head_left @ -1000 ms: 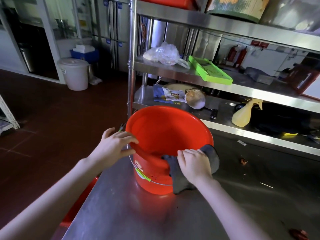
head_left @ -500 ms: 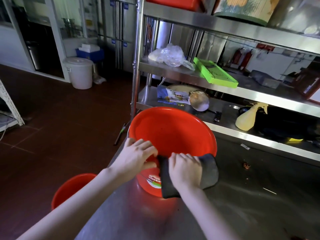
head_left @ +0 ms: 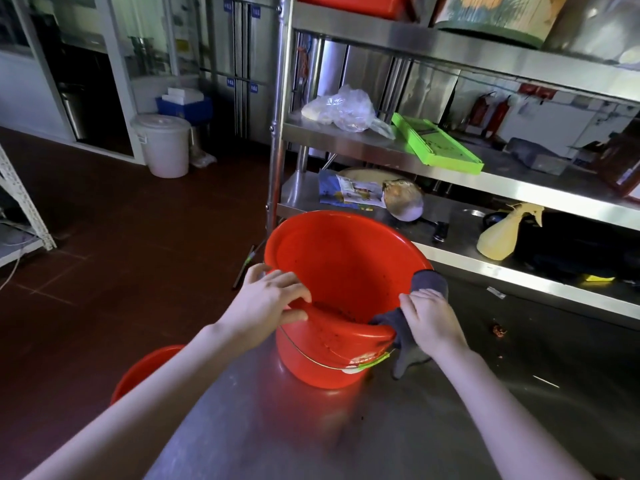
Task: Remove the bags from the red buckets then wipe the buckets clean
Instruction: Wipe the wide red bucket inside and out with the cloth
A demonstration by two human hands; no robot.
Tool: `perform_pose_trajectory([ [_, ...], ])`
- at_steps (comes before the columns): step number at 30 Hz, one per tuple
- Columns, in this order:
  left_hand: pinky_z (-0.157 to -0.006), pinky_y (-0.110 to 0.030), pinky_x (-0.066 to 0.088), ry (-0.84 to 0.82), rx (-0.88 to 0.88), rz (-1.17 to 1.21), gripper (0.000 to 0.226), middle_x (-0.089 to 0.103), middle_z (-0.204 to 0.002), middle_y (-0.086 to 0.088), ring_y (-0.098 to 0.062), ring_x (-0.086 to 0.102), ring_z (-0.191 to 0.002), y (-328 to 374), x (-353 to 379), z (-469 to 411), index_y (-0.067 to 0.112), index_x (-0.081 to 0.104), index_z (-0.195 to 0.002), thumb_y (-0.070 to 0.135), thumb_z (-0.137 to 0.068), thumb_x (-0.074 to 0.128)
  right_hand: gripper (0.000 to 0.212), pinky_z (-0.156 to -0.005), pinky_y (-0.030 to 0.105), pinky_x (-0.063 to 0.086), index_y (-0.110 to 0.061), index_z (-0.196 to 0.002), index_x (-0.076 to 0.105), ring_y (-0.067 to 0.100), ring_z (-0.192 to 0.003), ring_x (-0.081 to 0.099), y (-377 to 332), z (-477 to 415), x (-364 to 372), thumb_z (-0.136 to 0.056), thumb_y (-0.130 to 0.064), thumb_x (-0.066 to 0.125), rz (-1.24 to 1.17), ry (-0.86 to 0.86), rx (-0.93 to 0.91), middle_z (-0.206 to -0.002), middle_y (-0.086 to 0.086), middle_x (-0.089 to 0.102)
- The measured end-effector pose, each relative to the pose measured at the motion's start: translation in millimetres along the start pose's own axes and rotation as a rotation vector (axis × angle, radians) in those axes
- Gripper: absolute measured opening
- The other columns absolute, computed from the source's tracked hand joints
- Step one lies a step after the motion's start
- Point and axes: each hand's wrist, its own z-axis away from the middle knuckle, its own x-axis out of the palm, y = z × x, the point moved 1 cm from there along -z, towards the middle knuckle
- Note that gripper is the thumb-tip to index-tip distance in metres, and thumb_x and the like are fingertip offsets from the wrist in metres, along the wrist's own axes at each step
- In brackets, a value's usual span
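Now, to wipe this rim well I judge I should drag the grey cloth [head_left: 405, 358] round the lip in one steady sweep while turning the red bucket [head_left: 346, 265] against it, then work down the near inner wall, where dark specks show. My left hand [head_left: 266, 299] curls over the rim at the bucket's 8 o'clock, gripping it. My right hand [head_left: 429, 317] clamps the cloth, folded across the rim at 4 o'clock. The bucket stands on the steel table [head_left: 485, 410]; a second red bucket [head_left: 145, 368] sits on the floor at 7 o'clock.
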Motion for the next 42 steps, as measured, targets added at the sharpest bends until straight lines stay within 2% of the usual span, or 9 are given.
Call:
perform_pose_trajectory([
  [5,-0.082,-0.040,0.037,0.103,-0.032,-0.011,0.032,0.065,-0.088,0.012,-0.017,0.063,-0.086,44.8,15.9,3.0,0.026,0.070,-0.092,0.046,-0.069,0.078,0.041,-0.059,0.035,0.049,-0.013,-0.052,0.061,0.028,-0.055,0.060,-74.6,25.6,16.6,-0.087,-0.022,0.043,0.103,0.184,0.056,-0.054,0.005,0.062],
  [10,-0.094,-0.041,0.030,0.037,0.011,0.030,0.044,0.066,-0.099,0.013,-0.013,0.059,-0.101,28.7,8.5,-1.2,0.028,0.068,-0.100,0.058,-0.068,0.073,0.041,-0.057,0.033,0.043,-0.016,-0.052,0.056,0.026,-0.054,0.057,-78.5,26.4,21.4,-0.089,-0.024,0.042,0.069,0.226,-0.057,-0.052,0.001,0.058],
  [16,-0.112,-0.046,0.014,0.007,-0.075,0.066,0.032,0.058,-0.121,0.018,-0.007,0.047,-0.125,-28.7,-15.5,7.4,0.037,0.067,-0.112,0.048,-0.082,0.069,0.040,-0.065,0.037,0.048,-0.009,-0.062,0.062,0.031,-0.061,0.061,-12.0,16.7,4.4,-0.093,-0.020,0.039,0.028,0.131,-0.156,-0.059,0.006,0.062],
  [21,-0.109,-0.038,0.025,0.036,0.010,0.033,0.027,0.061,-0.105,0.012,-0.014,0.061,-0.099,-5.7,1.4,2.9,0.026,0.066,-0.104,0.040,-0.082,0.072,0.032,-0.085,0.040,0.045,-0.001,-0.074,0.068,0.034,-0.078,0.061,12.4,5.8,-0.7,-0.098,-0.010,0.049,-0.008,0.024,-0.015,-0.072,0.012,0.066],
  [24,-0.104,-0.039,0.026,0.070,-0.031,0.063,0.028,0.059,-0.100,0.015,-0.011,0.059,-0.094,-2.5,3.3,6.1,0.028,0.065,-0.100,0.043,-0.078,0.073,0.039,-0.073,0.040,0.050,-0.005,-0.060,0.065,0.033,-0.066,0.062,-15.6,18.8,2.2,-0.094,-0.015,0.047,0.066,0.128,0.039,-0.062,0.011,0.065],
  [28,-0.083,-0.037,0.032,0.086,-0.004,0.013,0.032,0.058,-0.089,0.014,-0.012,0.058,-0.085,28.4,14.1,7.9,0.029,0.062,-0.094,0.045,-0.070,0.077,0.043,-0.057,0.035,0.048,-0.013,-0.051,0.062,0.028,-0.055,0.061,-96.1,30.2,17.7,-0.087,-0.025,0.042,0.132,0.142,0.070,-0.054,0.004,0.064],
  [33,-0.092,-0.042,0.033,0.101,-0.039,0.016,0.041,0.062,-0.096,0.015,-0.012,0.060,-0.094,16.1,9.2,6.3,0.030,0.066,-0.100,0.053,-0.067,0.076,0.038,-0.052,0.033,0.047,-0.015,-0.051,0.062,0.027,-0.052,0.061,-97.9,21.8,20.1,-0.087,-0.022,0.051,0.125,0.179,-0.057,-0.052,0.003,0.063],
  [38,-0.112,-0.049,0.018,-0.002,-0.089,0.031,0.032,0.057,-0.121,0.017,-0.009,0.051,-0.121,-26.2,-6.1,9.7,0.038,0.065,-0.115,0.049,-0.084,0.066,0.043,-0.054,0.033,0.049,-0.012,-0.053,0.062,0.029,-0.056,0.063,-45.6,20.8,8.2,-0.088,-0.026,0.041,0.073,0.184,-0.173,-0.055,0.005,0.064],
  [42,-0.108,-0.046,0.028,0.016,-0.010,0.002,0.028,0.059,-0.113,0.013,-0.012,0.056,-0.111,-0.6,4.5,5.9,0.034,0.066,-0.110,0.042,-0.084,0.069,0.036,-0.076,0.039,0.048,-0.005,-0.069,0.068,0.034,-0.073,0.064,-1.3,9.1,-2.2,-0.097,-0.014,0.048,0.029,0.011,-0.082,-0.069,0.011,0.068],
])
